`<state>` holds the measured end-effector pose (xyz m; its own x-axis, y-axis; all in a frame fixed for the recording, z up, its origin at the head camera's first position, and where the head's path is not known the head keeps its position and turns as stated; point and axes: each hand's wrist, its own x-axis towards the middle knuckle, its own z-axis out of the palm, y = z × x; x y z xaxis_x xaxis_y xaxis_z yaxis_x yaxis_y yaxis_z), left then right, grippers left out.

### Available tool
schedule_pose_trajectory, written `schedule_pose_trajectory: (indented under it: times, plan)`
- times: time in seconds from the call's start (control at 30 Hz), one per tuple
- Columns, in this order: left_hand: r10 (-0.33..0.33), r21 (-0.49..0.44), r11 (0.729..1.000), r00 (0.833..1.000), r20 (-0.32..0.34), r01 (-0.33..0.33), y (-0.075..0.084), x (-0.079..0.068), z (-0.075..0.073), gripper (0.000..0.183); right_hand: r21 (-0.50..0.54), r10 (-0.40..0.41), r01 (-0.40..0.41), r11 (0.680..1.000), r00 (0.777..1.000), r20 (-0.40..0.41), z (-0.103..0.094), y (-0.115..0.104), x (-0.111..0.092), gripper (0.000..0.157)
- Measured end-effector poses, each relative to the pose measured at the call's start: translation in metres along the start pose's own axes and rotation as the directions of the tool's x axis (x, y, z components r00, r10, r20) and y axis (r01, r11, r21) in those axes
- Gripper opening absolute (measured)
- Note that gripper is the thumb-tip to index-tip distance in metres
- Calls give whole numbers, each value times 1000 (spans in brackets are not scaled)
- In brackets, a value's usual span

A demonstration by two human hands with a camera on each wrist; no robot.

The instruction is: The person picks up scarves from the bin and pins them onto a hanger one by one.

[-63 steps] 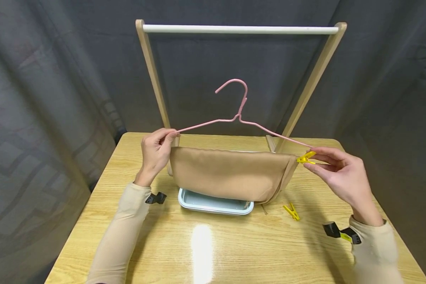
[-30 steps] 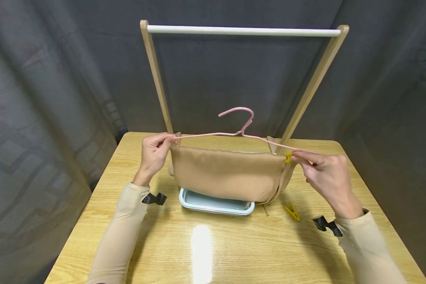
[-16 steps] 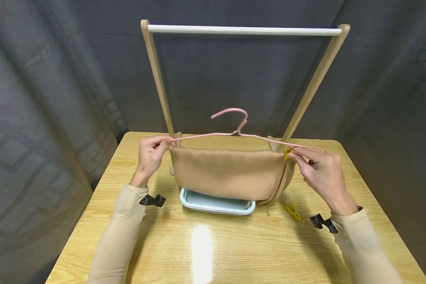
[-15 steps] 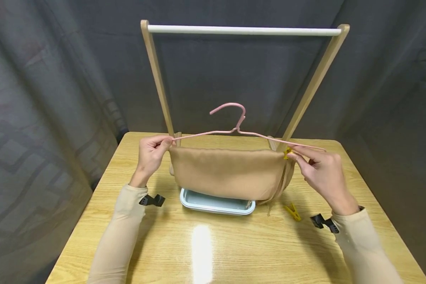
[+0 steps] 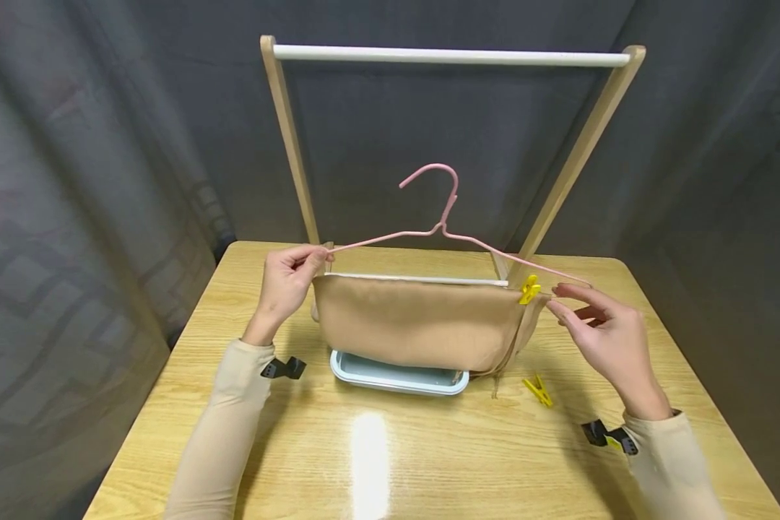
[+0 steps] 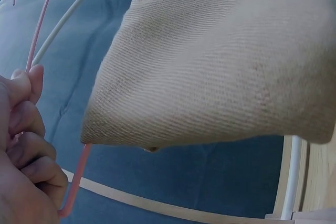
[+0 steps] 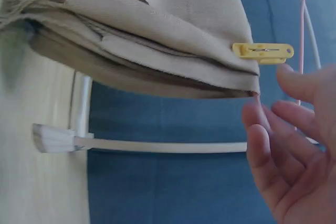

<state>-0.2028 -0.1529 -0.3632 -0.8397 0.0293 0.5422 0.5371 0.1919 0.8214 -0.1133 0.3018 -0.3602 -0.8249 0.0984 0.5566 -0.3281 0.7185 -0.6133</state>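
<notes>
My head view shows a white glare streak on the tabletop point(image 5: 468, 462) at lower centre, soft shadows at lower left and lower right, and a dim curtain point(image 5: 429, 108) across the top. Both wrist views look hazy and bluish to me; the left's cloth point(image 6: 210, 66) blurs at upper right.

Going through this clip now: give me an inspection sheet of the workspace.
Surface: light wooden table, with glare.
Job's things: tan cloth draped over the lower bar of the pink hanger; yellow clothespin clipped on its top edge, near the right end.
Clutter: second clothespin on the table; blue tray partly hidden by the cloth.
Hands: left hand pinches the hanger; right hand at its other end, grip unclear.
Cables: nothing seen.
Surroundings: rack behind; gray curtains.
</notes>
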Motion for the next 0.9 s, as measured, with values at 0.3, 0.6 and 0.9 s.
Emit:
schedule_pose_trajectory:
  times: [0.3, 0.6, 0.9]
  plan:
    - [-2, 20, 1000, 1000, 11, 2, 3, -1, 1, 16, 142, 140, -116, 983, 975, -172, -2, 17, -19, 20]
    - [0, -6, 1000, 1000, 9, 0, 5, -1, 2, 15, 138, 242, -221, 965, 957, -159, -4, 35, -39, 15]
    - [-11, -3, 1000, 1000, 7, 11, 2, -1, 4, 16, -48, 296, -293, 955, 946, 131, 1, 57, -65, 28]
